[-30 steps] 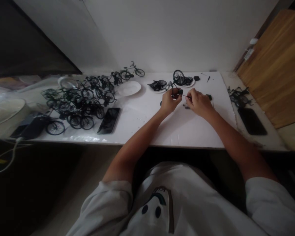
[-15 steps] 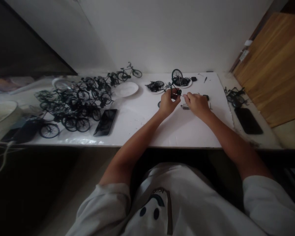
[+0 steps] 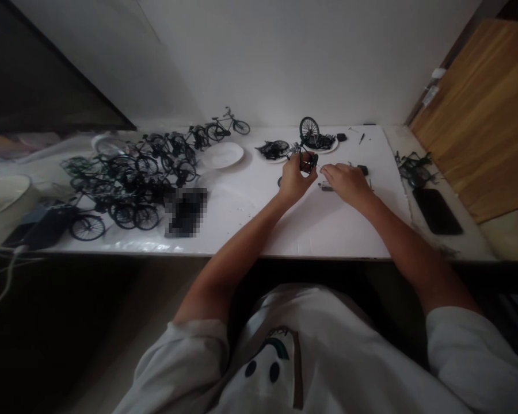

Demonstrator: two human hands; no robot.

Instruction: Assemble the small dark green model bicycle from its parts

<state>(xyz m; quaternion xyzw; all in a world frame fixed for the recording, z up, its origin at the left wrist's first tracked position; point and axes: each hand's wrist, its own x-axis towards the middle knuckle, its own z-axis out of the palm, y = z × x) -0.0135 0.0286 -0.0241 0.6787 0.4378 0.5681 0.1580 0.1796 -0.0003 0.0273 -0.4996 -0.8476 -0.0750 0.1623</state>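
My left hand is closed around a dark miniature bicycle, held a little above the white tabletop. One of its spoked wheels stands up above my fingers, and the rest is partly covered by them. Just to the right, my right hand has its fingertips pinched together close to the bicycle's dark end. Something thin and tiny seems to show at those fingertips, too small to name. Below and between the hands lies a small greyish metal piece. A small black block rests beyond my right hand.
Many finished-looking miniature bicycles crowd the left side. A white plate lies beside them. Dark parts and more parts sit on plates behind my hands. A black phone and a wooden board are at right.
My right fingertips have shifted slightly back from the miniature bicycle, and the thin thing between them shows less. My left hand keeps its hold, with the bicycle tilted slightly left.
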